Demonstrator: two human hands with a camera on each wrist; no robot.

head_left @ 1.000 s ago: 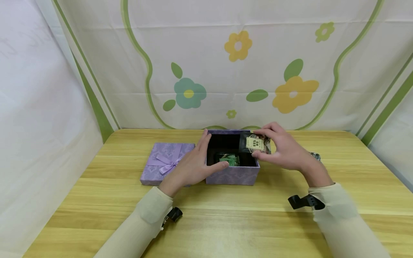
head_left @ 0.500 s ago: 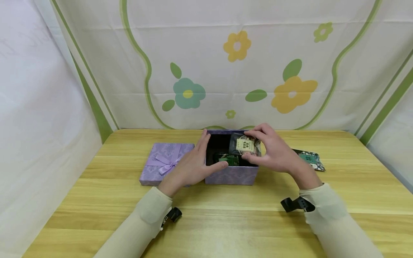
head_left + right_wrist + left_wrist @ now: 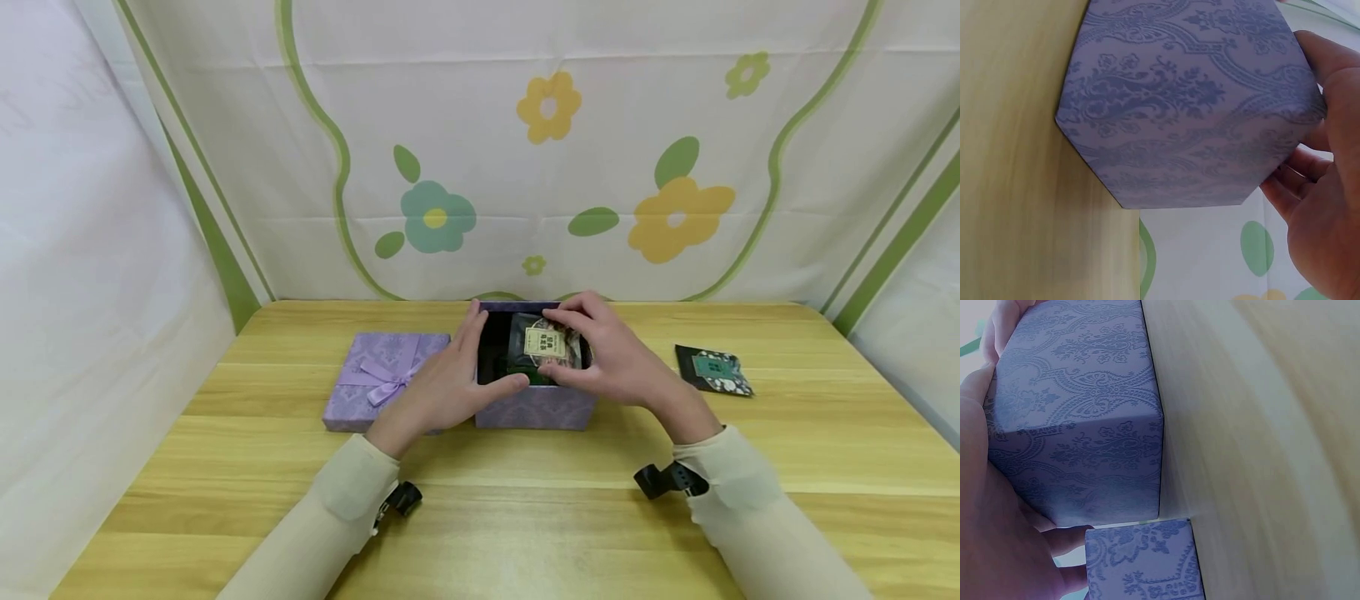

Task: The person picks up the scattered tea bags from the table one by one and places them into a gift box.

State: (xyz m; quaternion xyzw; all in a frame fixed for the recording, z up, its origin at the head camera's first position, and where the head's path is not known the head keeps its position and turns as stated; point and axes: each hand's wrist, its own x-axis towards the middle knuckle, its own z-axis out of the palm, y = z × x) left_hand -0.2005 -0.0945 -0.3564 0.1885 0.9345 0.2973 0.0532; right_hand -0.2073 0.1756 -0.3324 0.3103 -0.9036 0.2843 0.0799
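Observation:
A purple patterned gift box (image 3: 536, 408), without its lid, stands at the back middle of the table. My left hand (image 3: 446, 383) rests against its left side with straight fingers, the thumb lying over the front rim. A dark tea packet (image 3: 545, 342) with a cream label is pinched between the thumb and fingers of my right hand (image 3: 611, 358), at the box's opening. Beneath it inside the box, a green packet (image 3: 510, 368) shows in part. In the right wrist view the box wall (image 3: 1172, 94) hides the packet from sight.
The purple lid (image 3: 360, 346) with a ribbon bow lies left of the box, partly behind my left hand. Another dark tea packet (image 3: 716, 369) with a green label lies flat on the table to the right. A flower-printed cloth (image 3: 525, 167) hangs behind the table.
My right hand has moved left with the tea packet, from the box's right edge to over the opening and the green packet. The packet on the right has come into full view. My left hand stays put.

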